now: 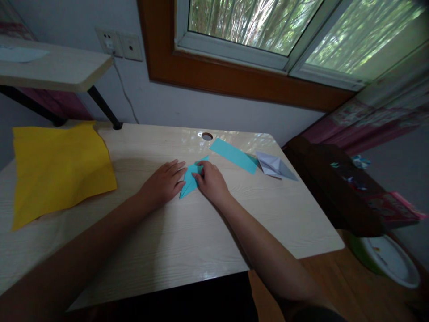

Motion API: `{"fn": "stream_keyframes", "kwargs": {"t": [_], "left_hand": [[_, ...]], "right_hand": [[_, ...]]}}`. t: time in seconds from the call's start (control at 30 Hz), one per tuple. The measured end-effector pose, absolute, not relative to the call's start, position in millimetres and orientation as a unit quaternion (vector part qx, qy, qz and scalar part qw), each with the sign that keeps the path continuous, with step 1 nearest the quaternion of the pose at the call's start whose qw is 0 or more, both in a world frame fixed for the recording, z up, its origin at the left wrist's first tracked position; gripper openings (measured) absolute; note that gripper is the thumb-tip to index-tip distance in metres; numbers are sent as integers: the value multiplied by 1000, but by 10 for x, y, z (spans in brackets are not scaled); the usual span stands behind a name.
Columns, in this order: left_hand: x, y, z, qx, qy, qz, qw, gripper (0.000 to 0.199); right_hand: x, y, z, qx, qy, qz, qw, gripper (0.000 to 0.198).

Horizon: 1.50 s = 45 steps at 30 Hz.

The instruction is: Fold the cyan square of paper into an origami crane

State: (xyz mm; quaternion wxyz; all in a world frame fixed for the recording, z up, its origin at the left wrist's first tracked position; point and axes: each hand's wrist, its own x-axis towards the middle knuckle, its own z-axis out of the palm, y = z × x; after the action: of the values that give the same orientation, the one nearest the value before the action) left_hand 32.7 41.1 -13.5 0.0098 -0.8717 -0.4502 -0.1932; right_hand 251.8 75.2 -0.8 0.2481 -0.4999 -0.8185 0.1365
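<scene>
A folded turquoise paper (190,181) lies flat on the table, narrowing to points at its near and far ends, with a crease line along its near part. My left hand (165,181) rests at its left edge, fingers stretched out and touching the paper. From the right, my right hand (212,181) grips the paper with bent fingers, thumb and index on its upper surface; the other fingers are partly hidden. Beyond my right hand lies a flat turquoise paper strip (233,155). A folded white paper boat (273,165) sits beside the strip's right end.
A large yellow sheet (63,170) covers the table's left part. The pale wooden table (187,241) has a cable hole (207,136) near its back edge. A raised shelf (60,69) stands at the back left. Right of the table are a dark cabinet (321,179) and a basin (392,261).
</scene>
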Motion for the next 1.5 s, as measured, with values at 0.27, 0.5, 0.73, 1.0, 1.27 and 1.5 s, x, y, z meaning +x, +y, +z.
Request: {"fn": "stream_keyframes", "kwargs": {"t": [0.27,0.5,0.73,1.0,1.27,1.5], "left_hand": [[280,291,-127,-892,-418,-166,-57,52],[155,361,-114,-936,-290,-186,-77,37],[53,343,37,-940,-258,-191,-116,34],[106,313,67,-944,-266,-176,-86,36],[227,277,-76,-942,-285,-159,-72,41],[234,251,-108,-942,-290,-153,-73,42]], "right_hand": [[2553,772,-27,-497,-816,136,263,28],[2600,807,-61,-497,-814,141,265,26],[2744,881,-73,-485,-827,111,260,27],[2822,905,-62,-439,-840,149,284,13],[2889,923,-50,-416,-849,171,277,23],[2884,928,-13,-416,-850,193,261,18]]}}
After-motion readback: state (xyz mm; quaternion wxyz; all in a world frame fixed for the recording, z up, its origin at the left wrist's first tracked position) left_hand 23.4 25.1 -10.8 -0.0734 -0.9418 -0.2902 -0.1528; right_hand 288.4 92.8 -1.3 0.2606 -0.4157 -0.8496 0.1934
